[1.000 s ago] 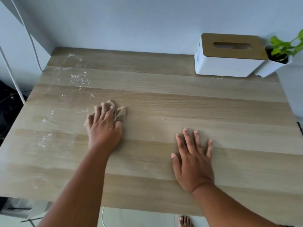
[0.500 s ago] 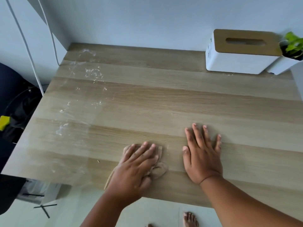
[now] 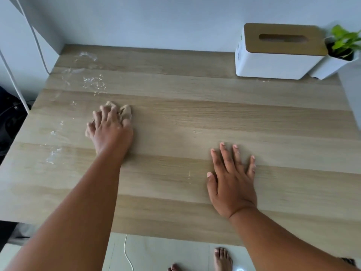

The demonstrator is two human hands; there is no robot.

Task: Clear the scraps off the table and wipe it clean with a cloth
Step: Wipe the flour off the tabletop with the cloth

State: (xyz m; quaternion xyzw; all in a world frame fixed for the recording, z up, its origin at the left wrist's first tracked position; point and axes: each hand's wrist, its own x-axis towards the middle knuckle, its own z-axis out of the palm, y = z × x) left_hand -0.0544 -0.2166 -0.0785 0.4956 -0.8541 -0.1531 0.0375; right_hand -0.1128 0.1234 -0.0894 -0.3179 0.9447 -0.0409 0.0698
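Wet streaks (image 3: 91, 83) are lingering on the table (image 3: 214, 118), risking smears while the left hand (image 3: 110, 130) is pressing the bunched cloth (image 3: 126, 111) and the right hand (image 3: 232, 178) is lying flat, open.

You see the table (image 3: 214, 118) in soft, even daylight with faint shadows only. Wet streaks (image 3: 91, 81) on its far left part glint white. Your left hand (image 3: 110, 128) is slightly motion-blurred. The wide lens bends the table edges and the wall corners.
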